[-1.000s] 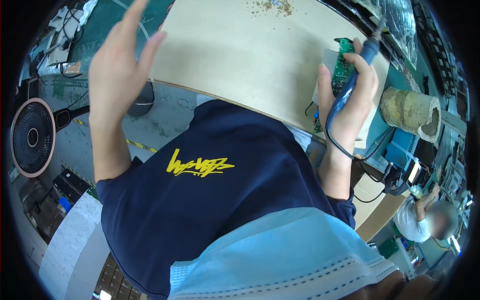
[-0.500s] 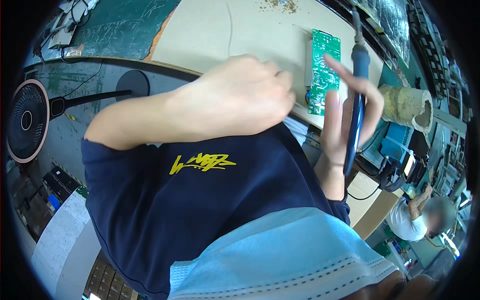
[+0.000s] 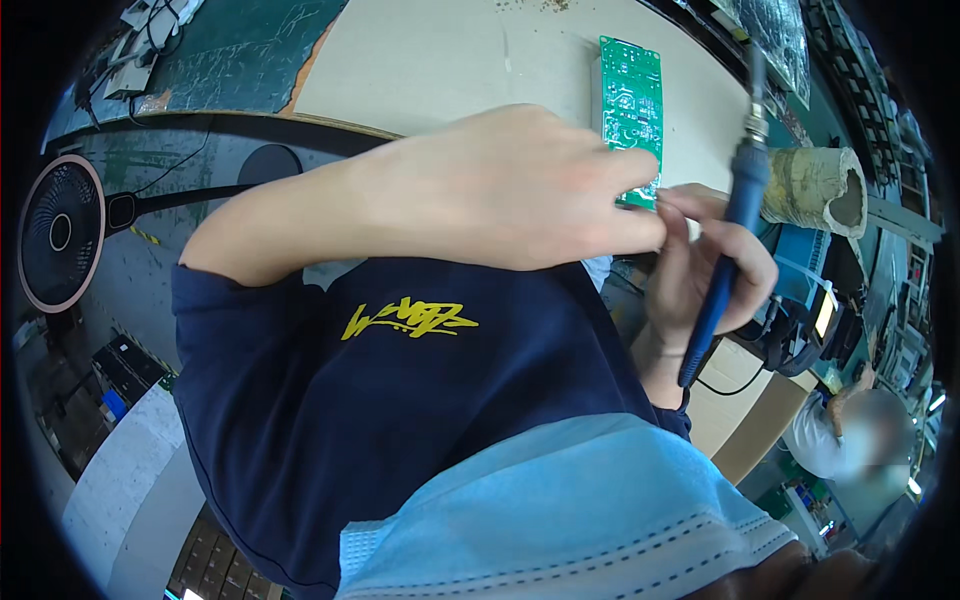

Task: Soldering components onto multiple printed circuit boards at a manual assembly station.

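Observation:
A soldering iron with a dark blue handle rests in my right hand, its metal tip upward in view and its cord end near my wrist. The thumb and fingers of that hand are closed together, with a small white piece showing at their tips. My left hand reaches across from the left, fingers bent and pinched, its tips meeting those of the right. What the left fingers hold is hidden. Just beyond them a green circuit board lies solder side up, its near edge partly covered by the left fingers.
The board lies on a tan sheet over the bench, beside a scratched green surface. Small brown bits lie at the far edge. At right are a yellowish tube and a blue box; a fan stands left. Another person sits at right.
My left hand has moved right until its fingers meet my right hand's. The right fingers, spread before, have closed in. The soldering iron has tilted more to the right at its tip.

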{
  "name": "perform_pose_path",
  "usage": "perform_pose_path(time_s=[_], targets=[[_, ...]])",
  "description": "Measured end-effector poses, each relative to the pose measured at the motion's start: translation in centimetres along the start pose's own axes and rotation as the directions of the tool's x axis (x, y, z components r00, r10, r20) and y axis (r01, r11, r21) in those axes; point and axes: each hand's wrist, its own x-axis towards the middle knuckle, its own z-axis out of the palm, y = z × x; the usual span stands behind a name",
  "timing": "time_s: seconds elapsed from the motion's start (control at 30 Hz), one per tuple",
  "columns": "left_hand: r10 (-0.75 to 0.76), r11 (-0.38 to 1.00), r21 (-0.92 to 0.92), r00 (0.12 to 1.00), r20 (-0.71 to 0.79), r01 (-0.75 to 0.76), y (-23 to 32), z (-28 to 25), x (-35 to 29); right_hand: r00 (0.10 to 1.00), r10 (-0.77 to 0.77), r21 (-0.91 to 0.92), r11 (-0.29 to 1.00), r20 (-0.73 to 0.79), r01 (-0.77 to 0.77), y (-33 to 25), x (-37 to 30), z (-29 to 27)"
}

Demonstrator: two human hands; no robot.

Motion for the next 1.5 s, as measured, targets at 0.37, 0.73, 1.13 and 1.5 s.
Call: perform_pose_path(time_s=[0.37,0.73,1.13,1.5], targets=[[-0.692,0.515,-0.506,0.684,0.231,0.692,0.0,2.6,-15.8,0.997,-0.059,0.093,0.994,0.055,0.053,2.2,-2.6,-2.0],[-0.684,0.218,-0.696,0.616,0.391,0.684,2.8,9.0,-15.6,0.913,-0.208,0.286,0.952,0.351,0.107,4.1,-3.0,2.8],[-0.716,0.562,-0.499,0.690,0.105,0.660,-9.0,1.6,-1.3,0.966,0.173,-0.293,0.949,0.190,-0.113,6.1,1.1,0.8],[-0.388,0.685,-0.534,0.869,0.308,0.495,-15.5,3.4,2.9,0.919,0.388,-0.090,0.920,0.070,-0.382,4.8,-0.4,4.6]])
